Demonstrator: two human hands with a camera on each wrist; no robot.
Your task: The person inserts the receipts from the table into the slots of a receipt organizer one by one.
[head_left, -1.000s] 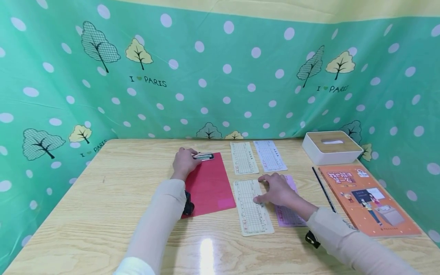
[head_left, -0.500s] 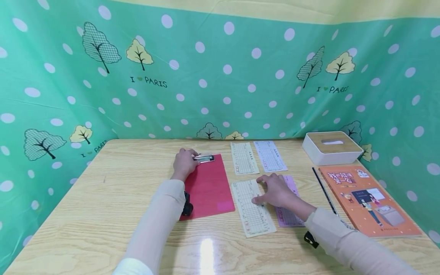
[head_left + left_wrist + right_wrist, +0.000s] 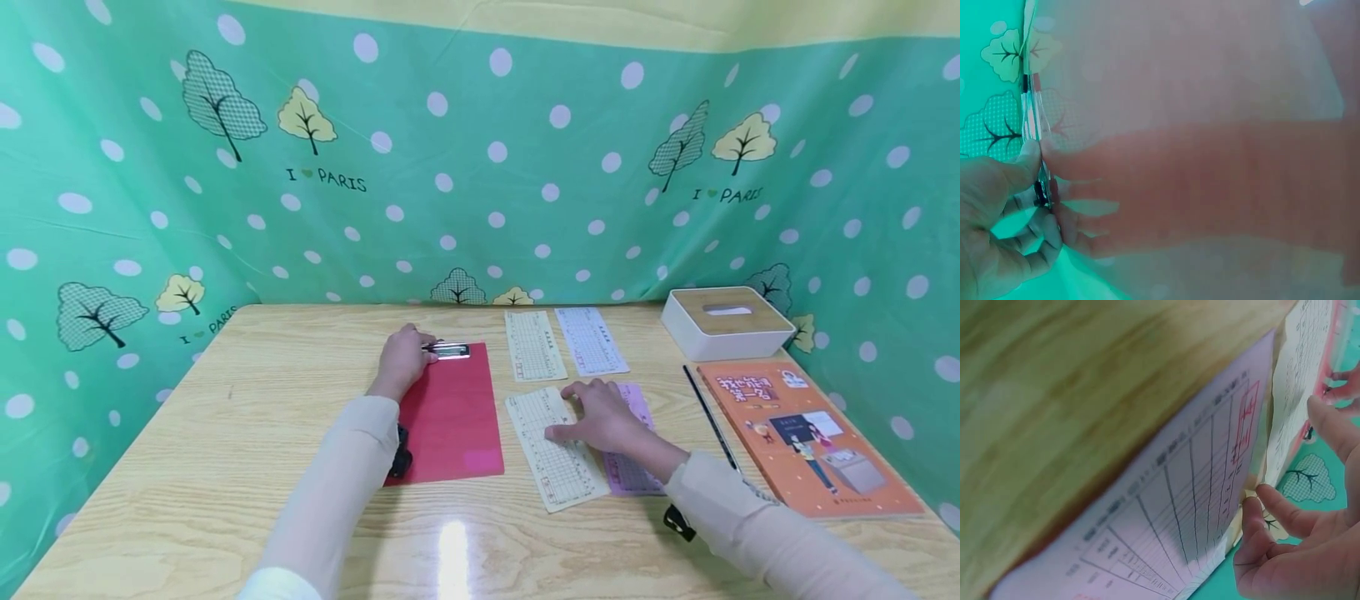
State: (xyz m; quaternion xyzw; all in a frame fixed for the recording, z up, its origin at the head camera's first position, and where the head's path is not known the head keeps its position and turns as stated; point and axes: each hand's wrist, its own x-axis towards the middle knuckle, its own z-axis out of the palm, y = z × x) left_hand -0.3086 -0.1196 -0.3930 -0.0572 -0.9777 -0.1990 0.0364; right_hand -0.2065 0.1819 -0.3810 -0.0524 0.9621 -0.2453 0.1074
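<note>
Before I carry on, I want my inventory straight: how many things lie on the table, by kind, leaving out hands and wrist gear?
Printed slips: 4 (2 cream, 1 pale bluish, 1 purple)
Red clipboard: 1
Thin dark stick, perhaps a pencil: 1
Orange book: 1
White tissue box: 1
Total: 8
</note>
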